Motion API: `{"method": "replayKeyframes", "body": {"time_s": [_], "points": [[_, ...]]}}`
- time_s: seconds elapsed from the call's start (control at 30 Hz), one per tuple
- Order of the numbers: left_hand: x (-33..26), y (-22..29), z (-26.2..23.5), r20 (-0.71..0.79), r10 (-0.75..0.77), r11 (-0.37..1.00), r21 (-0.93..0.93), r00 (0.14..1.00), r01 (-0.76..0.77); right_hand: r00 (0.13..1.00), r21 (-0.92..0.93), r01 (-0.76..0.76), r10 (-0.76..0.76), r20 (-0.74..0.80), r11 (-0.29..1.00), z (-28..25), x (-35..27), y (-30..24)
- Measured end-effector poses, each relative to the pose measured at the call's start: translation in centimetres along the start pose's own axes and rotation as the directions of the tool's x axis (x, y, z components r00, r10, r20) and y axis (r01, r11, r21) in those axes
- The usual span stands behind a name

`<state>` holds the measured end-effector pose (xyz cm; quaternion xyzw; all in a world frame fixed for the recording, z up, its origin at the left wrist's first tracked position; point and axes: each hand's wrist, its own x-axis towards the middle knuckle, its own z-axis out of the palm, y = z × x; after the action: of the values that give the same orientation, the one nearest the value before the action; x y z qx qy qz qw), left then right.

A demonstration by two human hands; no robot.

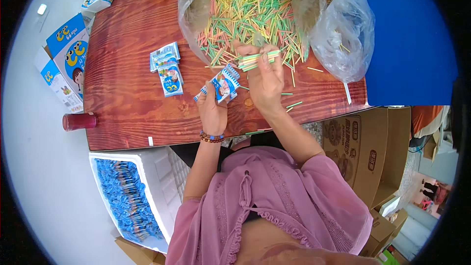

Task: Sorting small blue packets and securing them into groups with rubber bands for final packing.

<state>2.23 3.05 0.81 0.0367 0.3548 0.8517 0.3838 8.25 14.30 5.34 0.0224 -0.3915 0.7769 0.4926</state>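
My left hand (213,110) is closed on a few small blue-and-white packets (226,86), held just above the wooden table. In my right hand (268,78) is a bundle of thin pastel sticks (258,61), pinched between thumb and fingers. Behind that hand a large heap of yellow, green and pink sticks (252,12) spills from a clear plastic bag (190,19). Several more blue-and-white packets (170,76) lie in a small overlapping pile left of my left hand.
Loose sticks (294,104) lie near the front edge of the red-brown table (127,68). A red-lidded jar (79,121) and a printed box (68,59) are at the left. Below stands a white foam box (142,167) full of blue packets; a cardboard carton (363,152) is at right.
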Motion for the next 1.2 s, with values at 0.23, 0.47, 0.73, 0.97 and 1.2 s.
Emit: {"method": "replayKeyframes", "body": {"time_s": [0.23,0.47,0.73,0.97,1.2], "points": [[0.0,-0.4,-0.9,0.027,0.050,0.998,0.036,0.998,-0.051,0.994,-0.014,-0.062,0.060,-0.096,0.998,2.2,-1.5,1.0],[0.1,-0.8,-1.4,0.009,0.109,0.992,0.057,0.994,-0.110,0.974,-0.156,-0.225,0.217,-0.067,0.962,1.7,-3.1,1.4],[1.0,-0.4,-2.0,-0.070,0.108,0.994,-0.025,0.992,-0.110,0.959,-0.534,-0.175,0.267,0.098,0.827,-0.2,-2.5,0.2],[1.5,0.2,-5.4,-0.007,0.158,0.984,-0.086,0.987,-0.158,0.818,-0.982,-0.168,0.544,-0.188,-0.088,-8.7,-1.4,-4.7],[0.7,-0.2,-5.6,-0.040,0.139,0.984,-0.104,0.990,-0.142,0.921,-0.907,-0.060,0.329,-0.211,-0.417,-10.3,-2.9,-2.0]]}}
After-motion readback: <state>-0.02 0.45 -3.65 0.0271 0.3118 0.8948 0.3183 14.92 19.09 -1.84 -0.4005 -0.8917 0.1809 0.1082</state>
